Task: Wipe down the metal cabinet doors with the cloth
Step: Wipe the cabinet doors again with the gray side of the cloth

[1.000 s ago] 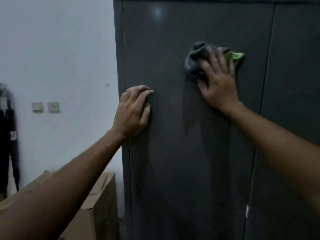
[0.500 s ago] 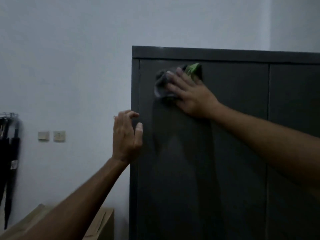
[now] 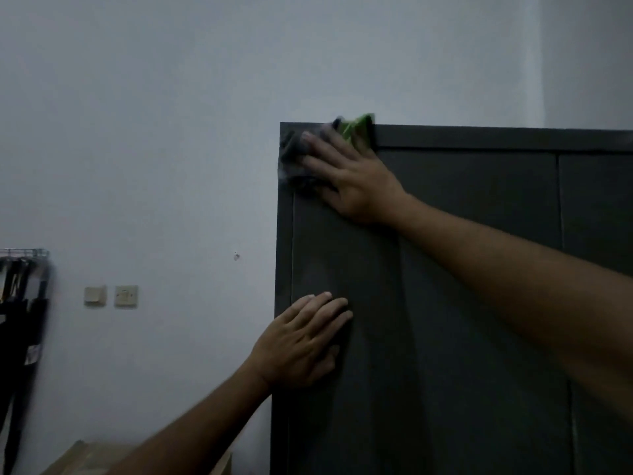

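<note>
Head view, the only one. Your right hand lies flat, fingers straight, pressing the cloth against the top left corner of the left cabinet door. The cloth is bunched, grey with a green part poking up at the cabinet's top edge, and it laps over the top frame strip and the left frame post. Your left hand is spread flat on the same door lower down, near its left edge, fingers straight, holding nothing; it looks like bracing.

Step in hand, as I judge it: wiping the upper corner of the left door, at the top limit of the panel. Next move likely calls for dragging the cloth right along the top strip or down the panel, with your palm pressing so the bunched cloth doesn't slip out. The right cabinet door past the vertical seam is only partly in frame, and I can't tell whether it's been wiped.

Writing: none readable. The doors show no label or brand. Two wall switches sit on the wall to the left, unmarked as far as I can see. Dark items hang on a rack at far left, blurred. The cardboard box at the bottom shows no print.
</note>
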